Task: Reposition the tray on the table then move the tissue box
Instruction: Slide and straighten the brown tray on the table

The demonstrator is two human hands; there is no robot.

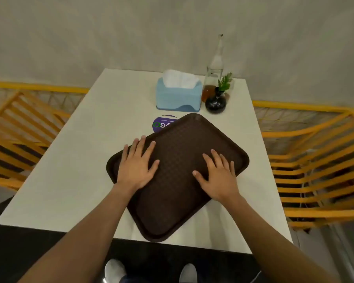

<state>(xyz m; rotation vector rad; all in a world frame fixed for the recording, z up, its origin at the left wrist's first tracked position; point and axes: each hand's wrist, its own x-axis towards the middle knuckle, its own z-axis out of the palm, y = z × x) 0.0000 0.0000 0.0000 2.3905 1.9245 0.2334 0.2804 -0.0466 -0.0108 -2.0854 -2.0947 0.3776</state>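
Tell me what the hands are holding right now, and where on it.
Nothing is gripped. Both the left hand and the right hand lie flat, fingers spread, on the top face of the brown tray, which sits turned at an angle on the table.

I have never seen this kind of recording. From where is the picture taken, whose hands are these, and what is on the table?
A camera worn on a person's head looks forward and down. There is no machine; the two bare hands are that person's own. The left hand and right hand lie flat, fingers spread, on a brown tray that sits turned at an angle on the white table. Neither hand grips anything. Behind the tray stand a blue tissue box, a glass bottle and a small dark vase holding a green sprig. A round purple sticker is partly covered by the tray.
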